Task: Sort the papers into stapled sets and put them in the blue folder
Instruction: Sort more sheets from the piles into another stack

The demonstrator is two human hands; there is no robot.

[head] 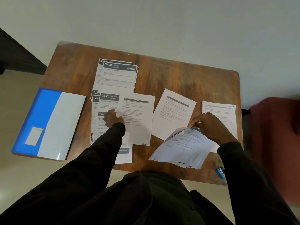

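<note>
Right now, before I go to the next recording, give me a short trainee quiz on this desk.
1. True or false: the blue folder lies at the person's right side.
2. Which hand grips the loose stack of papers? A left, B right, C neither.
3. Fill in: the top sheet farthest from the person is headed ____.
Key: 1 false, it lies left; 2 B, the right hand; 3 1426.
</note>
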